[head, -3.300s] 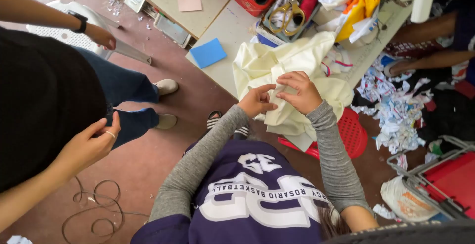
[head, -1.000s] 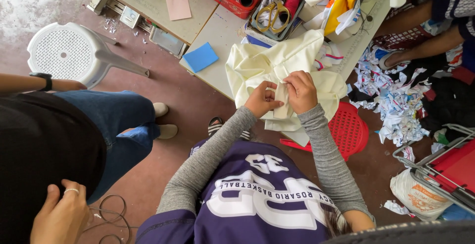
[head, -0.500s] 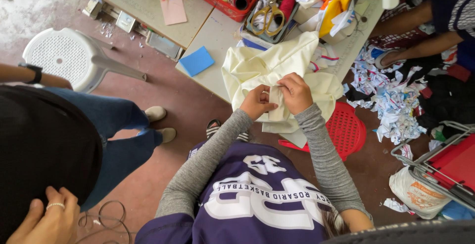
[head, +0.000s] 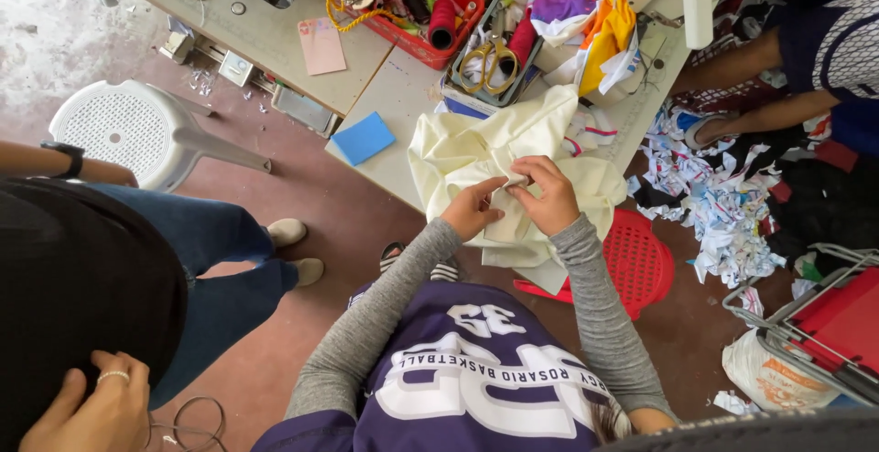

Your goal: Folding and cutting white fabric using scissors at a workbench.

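My left hand and my right hand, both in grey sleeves, meet at a fold of a cream-coloured cloth. Each hand pinches the cloth between thumb and fingers, the fingertips almost touching. The cloth lies bunched on the near edge of a pale work table and hangs down over it toward a red plastic stool. My purple jersey fills the bottom of the view.
A blue square pad, a tray with scissors, a red basket of thread spools and bright fabrics sit on the table. A person in black top and jeans stands left by a white stool. Paper scraps litter the floor.
My hands have stayed pinched on the cream cloth, working the fold closer together. The person at the left lowered a hand toward the bottom corner, and the white stool came into view.
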